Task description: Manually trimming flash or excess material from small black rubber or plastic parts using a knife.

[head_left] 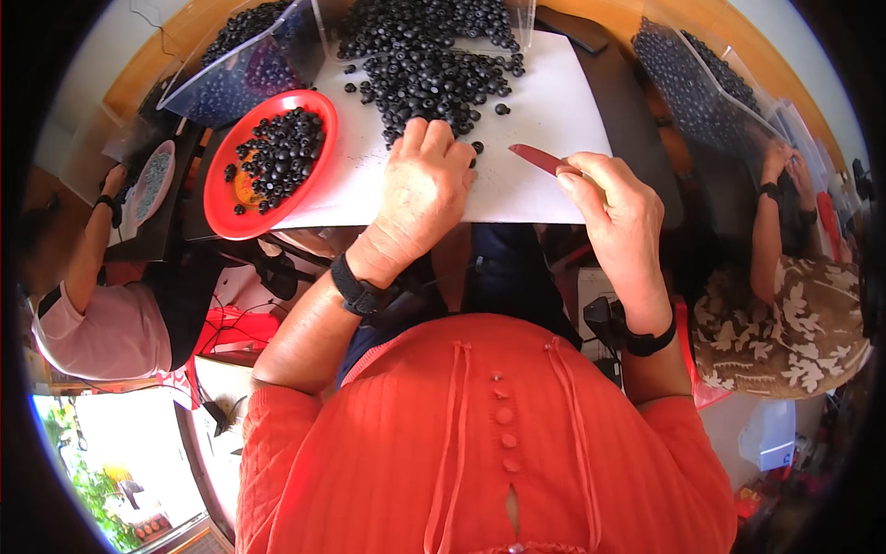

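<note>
On the white sheet (554, 102) lies a heap of small, shiny black round pieces (425, 88), some with ring-like tops. My left hand (426, 175) is at the near edge of this heap, fingers curled down and closed. Whatever is between its fingertips is hidden by the hand, though a loose black piece (477, 148) shows right beside them. My right hand (616, 201) grips a small knife (535, 158), its reddish blade pointing left toward the left hand, apart from it. Left of my left hand stands a red oval plate (217, 196) holding many of the same black pieces.
Clear bins of black pieces stand at the back left (231, 88) and back right (701, 83). A dark flat object (572, 30) lies at the far edge. One person (101, 314) sits at left beside a tray (152, 180), another (784, 314) at right.
</note>
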`<action>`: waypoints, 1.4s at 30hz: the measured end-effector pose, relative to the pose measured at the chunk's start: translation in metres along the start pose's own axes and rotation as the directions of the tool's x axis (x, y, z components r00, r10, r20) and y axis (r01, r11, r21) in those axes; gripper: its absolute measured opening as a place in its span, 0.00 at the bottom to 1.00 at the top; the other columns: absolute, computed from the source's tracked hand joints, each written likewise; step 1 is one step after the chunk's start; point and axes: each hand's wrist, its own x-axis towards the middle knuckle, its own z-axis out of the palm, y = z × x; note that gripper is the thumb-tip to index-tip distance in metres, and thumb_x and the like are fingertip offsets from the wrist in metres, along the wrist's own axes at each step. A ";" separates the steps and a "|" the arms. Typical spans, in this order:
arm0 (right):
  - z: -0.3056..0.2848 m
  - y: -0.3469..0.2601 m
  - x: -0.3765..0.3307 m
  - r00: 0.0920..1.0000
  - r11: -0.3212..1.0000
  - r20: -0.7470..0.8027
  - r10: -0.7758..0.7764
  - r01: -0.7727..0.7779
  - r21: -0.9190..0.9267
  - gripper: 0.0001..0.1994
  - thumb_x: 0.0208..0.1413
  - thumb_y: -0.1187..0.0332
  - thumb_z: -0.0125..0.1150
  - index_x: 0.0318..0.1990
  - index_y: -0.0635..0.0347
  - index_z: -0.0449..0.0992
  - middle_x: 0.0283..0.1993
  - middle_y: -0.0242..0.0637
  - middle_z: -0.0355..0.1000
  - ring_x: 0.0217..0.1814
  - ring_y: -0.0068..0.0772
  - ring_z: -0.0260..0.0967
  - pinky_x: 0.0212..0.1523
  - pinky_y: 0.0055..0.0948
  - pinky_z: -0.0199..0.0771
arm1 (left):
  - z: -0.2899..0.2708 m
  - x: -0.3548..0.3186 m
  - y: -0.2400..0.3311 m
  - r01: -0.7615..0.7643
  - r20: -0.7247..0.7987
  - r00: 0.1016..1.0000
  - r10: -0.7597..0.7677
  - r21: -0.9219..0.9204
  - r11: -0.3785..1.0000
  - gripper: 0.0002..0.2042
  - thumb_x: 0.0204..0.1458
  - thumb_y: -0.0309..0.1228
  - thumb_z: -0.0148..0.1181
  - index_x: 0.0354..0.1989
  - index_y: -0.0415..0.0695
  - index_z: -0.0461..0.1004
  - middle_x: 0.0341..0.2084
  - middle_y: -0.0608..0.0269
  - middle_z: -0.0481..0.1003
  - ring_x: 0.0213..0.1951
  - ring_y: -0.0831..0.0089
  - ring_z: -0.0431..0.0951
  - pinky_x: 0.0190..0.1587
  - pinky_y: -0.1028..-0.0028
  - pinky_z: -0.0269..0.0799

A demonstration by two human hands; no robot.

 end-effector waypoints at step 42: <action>-0.048 0.026 -0.001 0.934 0.959 0.271 0.231 -0.266 0.099 0.13 0.62 0.74 0.65 0.53 0.65 0.80 0.34 0.40 0.78 0.32 0.20 0.73 0.36 0.23 0.72 | -0.032 -0.038 -0.026 0.201 0.012 0.980 -0.200 -0.078 0.977 0.09 0.52 0.20 0.64 0.42 0.38 0.81 0.36 0.56 0.76 0.42 0.57 0.75 0.45 0.62 0.73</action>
